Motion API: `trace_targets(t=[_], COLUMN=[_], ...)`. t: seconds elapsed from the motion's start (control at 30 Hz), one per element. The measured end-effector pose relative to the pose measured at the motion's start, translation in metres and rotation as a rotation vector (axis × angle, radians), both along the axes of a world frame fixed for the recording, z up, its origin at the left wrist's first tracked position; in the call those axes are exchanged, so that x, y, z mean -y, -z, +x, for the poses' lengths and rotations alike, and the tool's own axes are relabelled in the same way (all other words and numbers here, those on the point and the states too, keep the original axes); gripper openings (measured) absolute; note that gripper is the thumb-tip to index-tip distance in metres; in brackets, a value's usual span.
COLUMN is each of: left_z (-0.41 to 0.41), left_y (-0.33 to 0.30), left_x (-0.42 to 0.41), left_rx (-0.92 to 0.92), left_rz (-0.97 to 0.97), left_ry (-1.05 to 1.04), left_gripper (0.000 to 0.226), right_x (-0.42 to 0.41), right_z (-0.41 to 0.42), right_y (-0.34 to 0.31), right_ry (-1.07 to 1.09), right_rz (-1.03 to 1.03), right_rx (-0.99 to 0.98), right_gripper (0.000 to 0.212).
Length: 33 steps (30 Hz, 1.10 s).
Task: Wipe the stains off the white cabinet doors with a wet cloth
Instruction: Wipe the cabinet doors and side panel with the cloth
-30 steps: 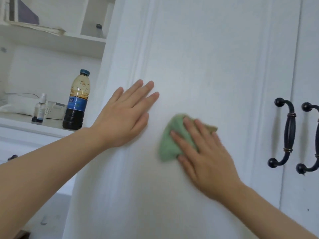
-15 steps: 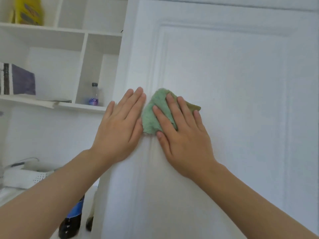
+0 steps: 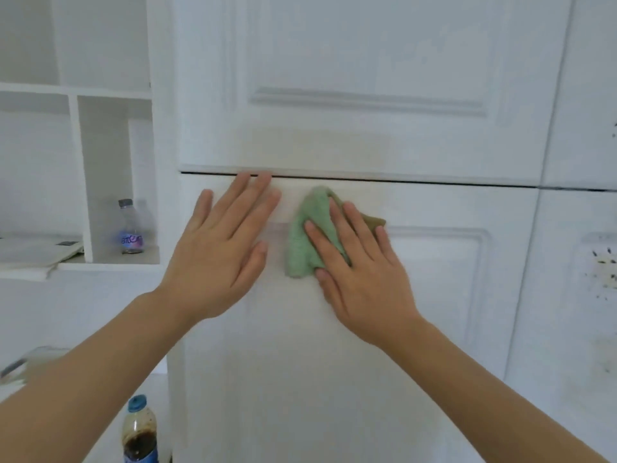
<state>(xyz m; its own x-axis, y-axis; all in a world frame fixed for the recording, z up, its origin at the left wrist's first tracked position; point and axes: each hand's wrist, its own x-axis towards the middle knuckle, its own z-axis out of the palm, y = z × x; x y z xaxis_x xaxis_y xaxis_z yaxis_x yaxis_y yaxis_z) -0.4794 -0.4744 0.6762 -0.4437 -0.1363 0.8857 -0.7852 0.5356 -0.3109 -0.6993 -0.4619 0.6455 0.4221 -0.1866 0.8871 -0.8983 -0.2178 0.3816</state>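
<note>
Two hands are in view, both laid against the front of one white cabinet door [image 3: 300, 379]. One cloth and two bottles are present. Four door panels can be counted: the lower door under the hands, an upper door [image 3: 367, 61] above a dark horizontal gap, and two more at the right edge, one above the other.

The left hand [image 3: 220, 259] lies flat on the lower door, fingers straight and slightly spread, fingertips reaching the gap; it holds nothing. The right hand [image 3: 360, 282] is also flat with fingers extended, pressing the cloth [image 3: 302, 242] against the door, not curled round it.

The cloth is green, soft and bunched into a rough triangle, with a darker olive corner showing past the fingers on the right. It sits on the top rail of the lower door, just below the gap and over the upper left corner of the raised moulding, just beside the left hand but apart from it.

The lower right-hand door [image 3: 604, 269] carries a cluster of dark specks and a yellowish smear; a few specks also mark the panel above.

One small clear bottle [image 3: 131, 227] stands in a shelf compartment at left. One bottle of dark liquid [image 3: 139, 432] with a blue cap stands at the bottom edge
</note>
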Motion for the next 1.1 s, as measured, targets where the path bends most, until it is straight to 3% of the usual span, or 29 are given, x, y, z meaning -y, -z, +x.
trace_targets(t=[0.17, 0.3, 0.37, 0.47, 0.53, 0.63, 0.73, 0.83, 0.9, 1.03, 1.1], left_z=[-0.029, -0.054, -0.066, -0.071, -0.071, -0.071, -0.071, -0.072, -0.072, -0.07, -0.072], left_y=[-0.003, 0.016, 0.026, 0.032, 0.033, 0.034, 0.033, 0.032, 0.032, 0.032, 0.034], left_x=[0.004, 0.006, 0.007, 0.013, 0.016, 0.016, 0.014, 0.013, 0.013, 0.012, 0.009], left_rx=[-0.032, -0.054, 0.017, 0.031, 0.025, 0.009, 0.008, 0.013, 0.018, 0.005, 0.003], left_rz=[-0.009, -0.083, -0.137, -0.204, -0.224, -0.222, -0.212, -0.195, -0.185, -0.172, -0.146], left_ry=[-0.09, -0.071, -0.071, -0.129, -0.143, -0.132, -0.132, -0.126, -0.113, -0.091, -0.083], left_gripper=[0.054, 0.054, 0.053, 0.053, 0.052, 0.052, 0.052, 0.052, 0.052, 0.052, 0.053], right_x=[-0.03, -0.024, -0.021, -0.027, -0.031, -0.029, -0.02, -0.009, -0.007, -0.022, -0.029], right_z=[-0.126, -0.093, -0.056, -0.04, -0.049, -0.057, -0.048, -0.02, -0.006, -0.023, -0.038], right_y=[0.038, 0.08, 0.118, 0.182, 0.19, 0.131, 0.045, 0.024, 0.065, 0.176, 0.194], right_ry=[0.226, 0.156, 0.128, 0.129, 0.12, 0.072, 0.058, -0.001, 0.009, 0.084, 0.136], right_rz=[0.097, 0.088, 0.126, 0.221, 0.267, 0.223, 0.095, 0.051, 0.067, 0.237, 0.268], right_rx=[0.421, 0.68, 0.505, 0.014, -0.189, -0.173, 0.163, 0.463, 0.373, -0.183, -0.332], right_gripper=[0.055, 0.056, 0.05, 0.042, 0.044, 0.044, 0.049, 0.049, 0.048, 0.054, 0.05])
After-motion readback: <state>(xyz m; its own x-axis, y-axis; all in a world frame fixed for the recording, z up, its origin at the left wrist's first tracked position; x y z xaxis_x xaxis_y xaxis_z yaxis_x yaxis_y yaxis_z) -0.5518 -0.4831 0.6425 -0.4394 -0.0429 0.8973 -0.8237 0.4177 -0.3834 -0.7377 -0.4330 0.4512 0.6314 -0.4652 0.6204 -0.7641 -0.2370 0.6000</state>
